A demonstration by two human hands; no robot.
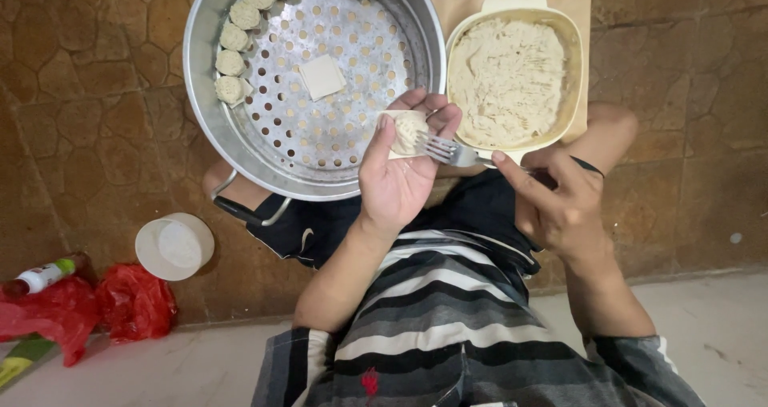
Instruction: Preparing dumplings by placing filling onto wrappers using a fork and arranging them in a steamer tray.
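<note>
The dumpling (pixel 408 131) lies in the cupped left hand (pixel 396 179), resting on the fingers (pixel 436 111), which curl loosely around it, thumb alongside. The fork (pixel 448 151) comes in from the right, its long axis level, tines touching the dumpling's filling. The right hand (pixel 560 203) pinches the handle, forefinger stretched along it. Just beyond the left fingers sits the steamer (pixel 264 147), dumplings lined along its far rim and one wrapper (pixel 322 77) at the middle. Beyond the fork is the bowl (pixel 572 95) of filling.
</note>
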